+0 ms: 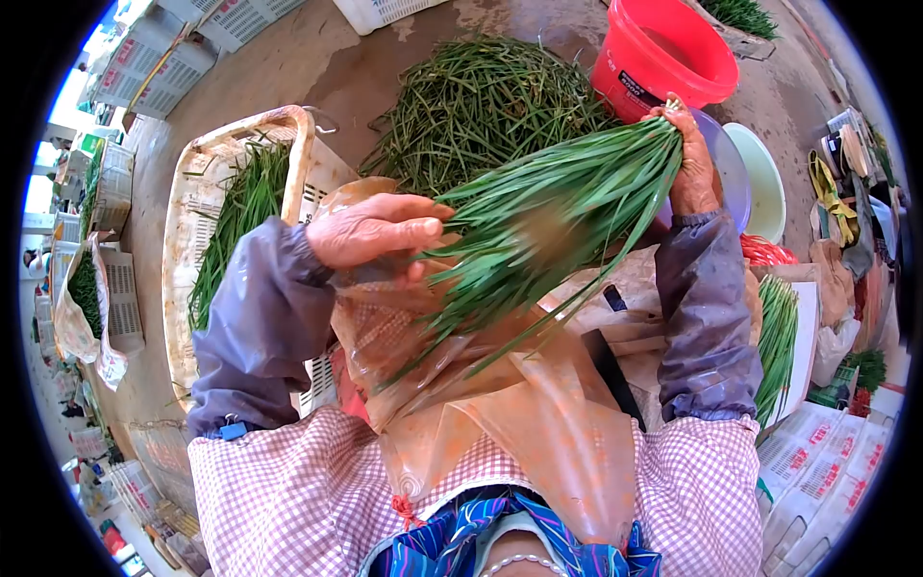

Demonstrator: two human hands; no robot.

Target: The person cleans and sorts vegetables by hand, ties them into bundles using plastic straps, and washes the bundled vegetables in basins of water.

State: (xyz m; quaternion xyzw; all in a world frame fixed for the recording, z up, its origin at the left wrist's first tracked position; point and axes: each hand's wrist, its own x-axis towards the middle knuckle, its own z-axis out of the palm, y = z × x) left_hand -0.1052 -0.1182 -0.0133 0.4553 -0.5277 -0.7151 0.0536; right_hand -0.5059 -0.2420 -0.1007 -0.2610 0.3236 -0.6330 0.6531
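A bunch of green garlic chives stretches across in front of my chest, its leaves fanning down to the left. My right hand is closed around the pale root ends, which poke out above the fist. At the leaf-tip end, my left hand has its fingers stretched out, fingertips right at the leaves. Beneath the bunch, a brown plastic apron covers my lap. Beyond it lies a large heap of loose green leaves on the floor.
On the left stands a dirty white crate holding more chives. A red bucket is at the back right, with a pale green basin beside it. More chives lie at my right. White printed boxes are stacked lower right.
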